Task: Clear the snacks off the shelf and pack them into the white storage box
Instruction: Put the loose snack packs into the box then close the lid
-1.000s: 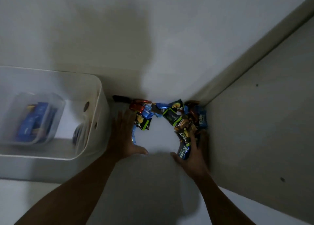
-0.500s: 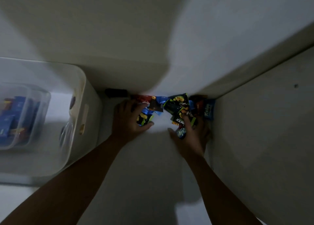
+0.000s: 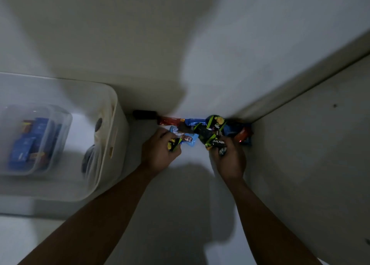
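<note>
A heap of small snack packets, black-green, blue and red, lies in the back right corner of the white shelf. My left hand is closed around a black-and-yellow packet at the heap's left end. My right hand grips black-green packets at the heap's front. The white storage box stands to the left of my left hand, with dark round items against its inner wall.
Inside the white box sits a clear tub holding blue packets. A dark cylindrical object lies against the back wall beside the box. A side panel closes off the shelf on the right.
Both hands went from lying flat beside the heap to closing on packets. The snacks are bunched tighter toward the corner. The view has shifted closer.
</note>
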`<action>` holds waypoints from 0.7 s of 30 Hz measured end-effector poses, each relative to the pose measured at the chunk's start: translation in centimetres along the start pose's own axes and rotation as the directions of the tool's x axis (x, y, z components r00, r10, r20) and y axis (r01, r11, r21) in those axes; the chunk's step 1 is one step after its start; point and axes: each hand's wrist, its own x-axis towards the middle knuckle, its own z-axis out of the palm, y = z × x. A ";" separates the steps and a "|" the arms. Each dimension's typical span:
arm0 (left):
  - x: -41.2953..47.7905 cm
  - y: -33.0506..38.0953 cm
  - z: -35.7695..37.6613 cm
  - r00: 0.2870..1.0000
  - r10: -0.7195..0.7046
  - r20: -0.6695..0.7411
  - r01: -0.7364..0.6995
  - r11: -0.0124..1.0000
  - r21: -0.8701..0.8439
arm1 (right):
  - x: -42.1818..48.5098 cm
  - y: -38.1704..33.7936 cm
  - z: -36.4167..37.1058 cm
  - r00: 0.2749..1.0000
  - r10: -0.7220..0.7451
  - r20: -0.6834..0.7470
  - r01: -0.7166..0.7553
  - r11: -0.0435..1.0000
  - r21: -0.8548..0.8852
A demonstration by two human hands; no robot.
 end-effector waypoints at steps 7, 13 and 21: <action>-5.8 1.2 -1.6 0.967 -0.253 -0.025 0.241 0.942 -0.236 | -5.6 -1.4 -0.5 0.974 0.217 0.061 -0.224 0.960 0.167; -9.3 2.3 -3.9 0.923 -0.380 0.060 0.377 0.861 -0.342 | -9.1 -3.6 -2.8 0.975 0.217 0.048 -0.218 0.895 0.389; -9.2 7.6 -10.3 0.976 -0.214 -0.045 0.191 0.935 -0.298 | -7.1 -10.3 -8.6 0.975 0.176 -0.134 -0.068 0.815 0.576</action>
